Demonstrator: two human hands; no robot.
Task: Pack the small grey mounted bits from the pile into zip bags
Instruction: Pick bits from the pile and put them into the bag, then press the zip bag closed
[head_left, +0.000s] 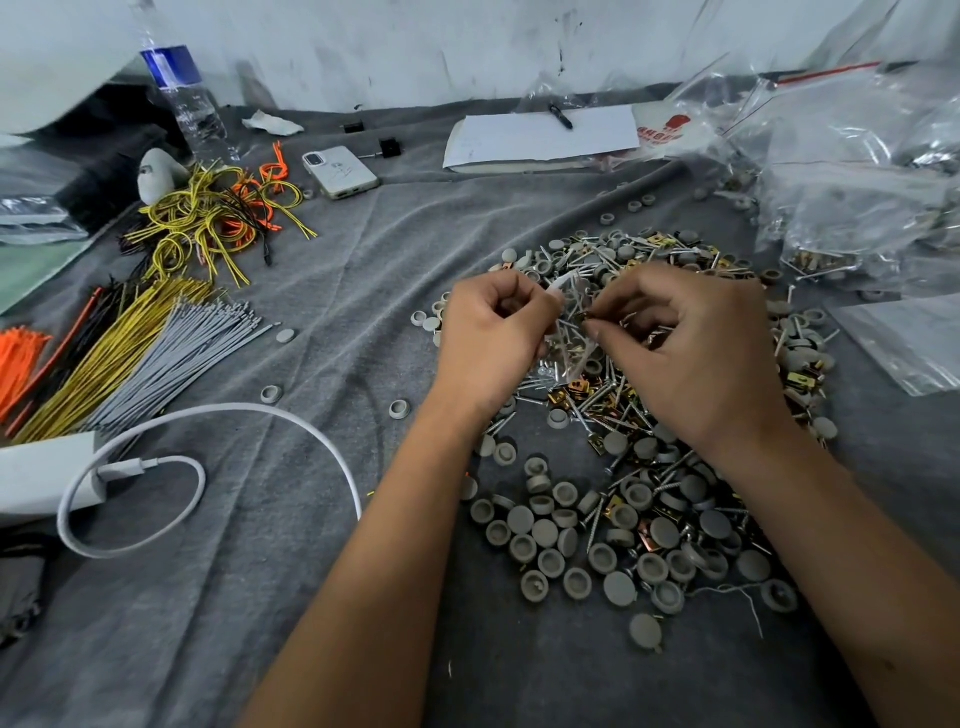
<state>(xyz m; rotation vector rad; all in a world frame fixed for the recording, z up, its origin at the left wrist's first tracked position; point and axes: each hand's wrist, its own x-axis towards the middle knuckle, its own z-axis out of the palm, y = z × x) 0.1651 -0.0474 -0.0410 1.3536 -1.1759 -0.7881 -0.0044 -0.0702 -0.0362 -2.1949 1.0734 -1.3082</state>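
Currently both hands work above the pile (639, 405) of grey caps, screws and brass clips on the grey cloth (311, 571). Left hand (493, 332) pinches the mouth of a small clear zip bag (569, 338), fingers curled round its edge. Right hand (685, 343) pinches a small metal piece at the bag opening; its other fingers are curled.

Risk, as judged: the bag mouth is narrow and limp, so a screw could catch the film or miss and drop back into the pile. A slack left-hand pinch would spill the contents.

Unclear: the bag's fill, and exactly what the right hand grips. Filled bags (857, 208) lie far right, blurred by glare.
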